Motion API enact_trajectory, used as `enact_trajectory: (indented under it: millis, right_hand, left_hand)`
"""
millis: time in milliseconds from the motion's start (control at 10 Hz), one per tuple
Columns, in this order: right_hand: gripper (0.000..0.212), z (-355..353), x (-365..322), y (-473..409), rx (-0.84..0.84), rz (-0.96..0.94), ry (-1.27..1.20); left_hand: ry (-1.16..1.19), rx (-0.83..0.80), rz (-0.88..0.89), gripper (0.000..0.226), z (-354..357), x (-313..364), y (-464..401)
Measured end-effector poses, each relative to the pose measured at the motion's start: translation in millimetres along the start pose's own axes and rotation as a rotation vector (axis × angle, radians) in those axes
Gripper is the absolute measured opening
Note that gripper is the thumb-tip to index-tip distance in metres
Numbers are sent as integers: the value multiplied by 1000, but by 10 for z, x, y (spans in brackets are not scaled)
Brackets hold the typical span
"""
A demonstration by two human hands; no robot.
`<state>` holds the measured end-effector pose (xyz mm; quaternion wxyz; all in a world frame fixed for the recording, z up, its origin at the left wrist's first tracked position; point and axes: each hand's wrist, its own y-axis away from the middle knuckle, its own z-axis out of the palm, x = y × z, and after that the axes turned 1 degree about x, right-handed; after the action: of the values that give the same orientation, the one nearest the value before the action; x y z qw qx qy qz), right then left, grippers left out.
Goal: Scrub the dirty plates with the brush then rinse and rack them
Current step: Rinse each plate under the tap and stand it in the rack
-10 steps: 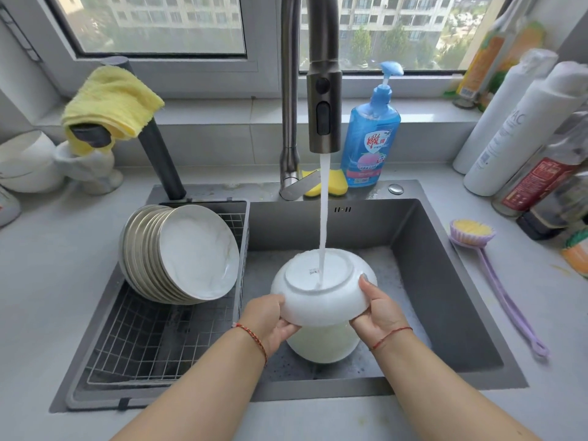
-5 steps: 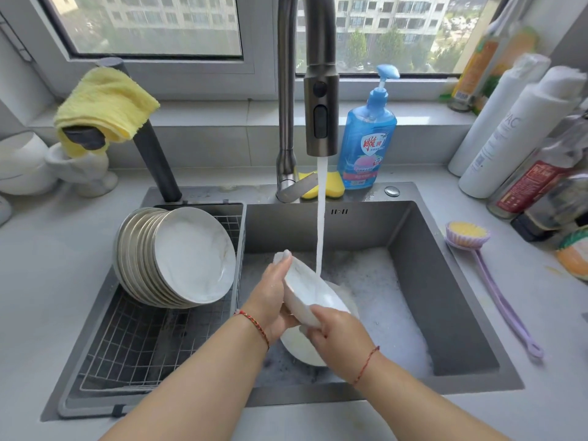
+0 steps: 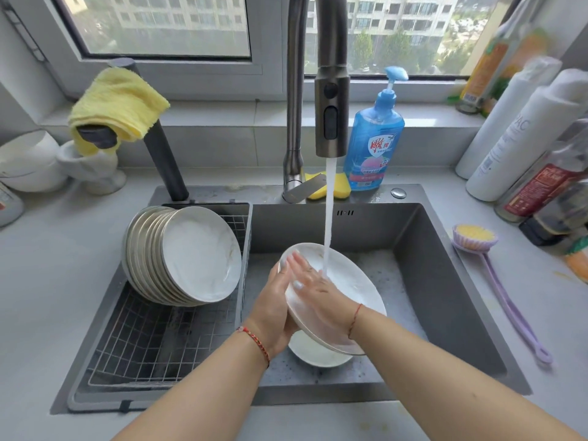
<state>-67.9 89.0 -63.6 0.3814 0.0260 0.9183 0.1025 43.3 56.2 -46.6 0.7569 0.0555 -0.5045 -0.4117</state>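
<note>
The plate [image 3: 346, 281] is now held tilted over the sink [image 3: 445, 281], with its hollow face turned up to the stream of water [image 3: 327, 218] from the tap [image 3: 331, 116]. Half a second earlier it was seen almost edge-on; a second ago its underside was being wetted. So the back seems rinsed and the front is being rinsed now.

The left hand [image 3: 273, 310] grips the rim from behind; its fingers are probably curled, but they are hidden. The right hand [image 3: 315, 286] is laid flat inside the plate, fingers straight and slightly apart.

One more plate [image 3: 315, 354] lies below. The brush [image 3: 496, 288] rests on the counter, and the washed plates [image 3: 184, 253] stand in the rack [image 3: 152, 345].
</note>
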Motion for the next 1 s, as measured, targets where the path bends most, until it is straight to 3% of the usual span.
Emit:
enact_trajectory:
  millis: [100, 300, 400, 500, 600, 700, 800, 900, 1000]
  right_hand:
    - [53, -73, 118, -39, -4, 70, 103]
    - [65, -292, 328, 151, -109, 290, 532]
    - [52, -302, 219, 411, -255, 248, 613]
    - [62, -189, 39, 673, -430, 73, 448]
    - [100, -70, -123, 621, -283, -47, 21]
    - [55, -32, -258, 360, -203, 34, -124]
    - [49, -114, -202, 122, -24, 30, -154]
    - [50, -230, 37, 34, 34, 87, -51]
    - [59, -327, 318, 45, -24, 245, 328]
  left_hand:
    - [13, -9, 27, 48, -11, -1, -6]
    - [40, 58, 76, 46, -55, 28, -21]
    - [11, 102, 131, 41, -68, 64, -20]
    - [-19, 135, 166, 40, -108, 50, -53]
    - [3, 126, 145, 44, -88, 17, -60]
    - [4, 86, 71, 48, -18, -17, -12]
    - [-10, 14, 39, 60, 31, -56, -23]
    - [12, 15, 44, 68, 35, -53, -44]
    - [19, 51, 79, 55, 65, -4, -17]
